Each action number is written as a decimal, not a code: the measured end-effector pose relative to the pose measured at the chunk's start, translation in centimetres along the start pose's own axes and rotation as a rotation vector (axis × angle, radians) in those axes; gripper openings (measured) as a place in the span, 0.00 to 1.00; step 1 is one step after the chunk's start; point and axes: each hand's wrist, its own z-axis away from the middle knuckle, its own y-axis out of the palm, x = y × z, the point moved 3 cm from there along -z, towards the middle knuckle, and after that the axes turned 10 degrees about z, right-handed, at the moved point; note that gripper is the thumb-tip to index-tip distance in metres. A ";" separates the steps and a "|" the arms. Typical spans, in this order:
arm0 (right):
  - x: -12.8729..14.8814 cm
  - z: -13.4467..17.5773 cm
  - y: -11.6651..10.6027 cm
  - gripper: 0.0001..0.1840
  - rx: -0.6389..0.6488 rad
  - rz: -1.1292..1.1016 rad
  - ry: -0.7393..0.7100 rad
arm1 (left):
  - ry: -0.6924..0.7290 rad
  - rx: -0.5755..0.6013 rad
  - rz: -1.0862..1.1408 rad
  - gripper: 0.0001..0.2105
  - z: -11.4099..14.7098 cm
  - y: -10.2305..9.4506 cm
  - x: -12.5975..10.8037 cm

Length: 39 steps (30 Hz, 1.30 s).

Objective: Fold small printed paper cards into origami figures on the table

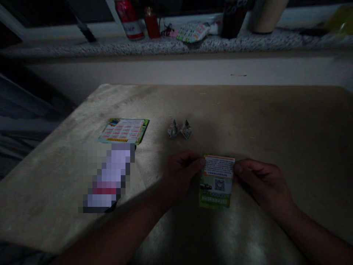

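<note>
Between my two hands is a green and white printed paper card (216,187) with a QR code, tilted up a little over the table. My left hand (183,169) pinches its upper left edge between thumb and fingers. On the opposite edge, the thumb and fingers of my right hand (260,178) grip the card near its upper right corner. Beyond the card, two small folded paper shapes (180,130) with pointed tops stand side by side. Farther left lies a stack of similar printed cards (124,130).
A phone with a blurred lit screen (109,180) rests left of my left forearm, just below the card stack. Along the speckled windowsill (104,48) stand a red can (129,20), a small red bottle (152,24), a crumpled packet (193,32), a dark cup (234,20) and a beige cylinder (268,16).
</note>
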 end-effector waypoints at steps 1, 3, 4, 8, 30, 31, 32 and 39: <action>0.1 0.0 0.0 0.16 -0.008 0.019 0.000 | 0.003 0.001 0.004 0.07 0.0 0.0 0.0; 0.3 0.0 0.0 0.16 -0.018 0.045 -0.005 | 0.011 -0.006 0.008 0.07 0.0 -0.1 0.0; 0.3 0.0 0.1 0.15 -0.023 0.049 -0.007 | 0.012 -0.007 0.009 0.07 0.1 -0.1 0.0; 0.4 0.0 0.1 0.15 -0.035 0.047 -0.003 | 0.013 -0.006 0.001 0.07 0.2 0.0 0.0; 1.2 -0.1 0.3 0.17 -0.018 0.137 0.001 | -0.009 -0.045 0.031 0.08 0.1 0.1 -0.3; 1.2 0.0 0.3 0.17 -0.018 0.136 0.002 | -0.004 -0.042 0.036 0.08 0.1 0.2 -0.4; 1.1 0.0 0.3 0.16 -0.018 0.135 0.003 | -0.003 -0.039 0.039 0.08 0.1 0.2 -0.4; 1.1 0.1 0.3 0.14 -0.021 0.141 0.003 | 0.003 -0.039 0.018 0.08 0.1 0.2 -0.2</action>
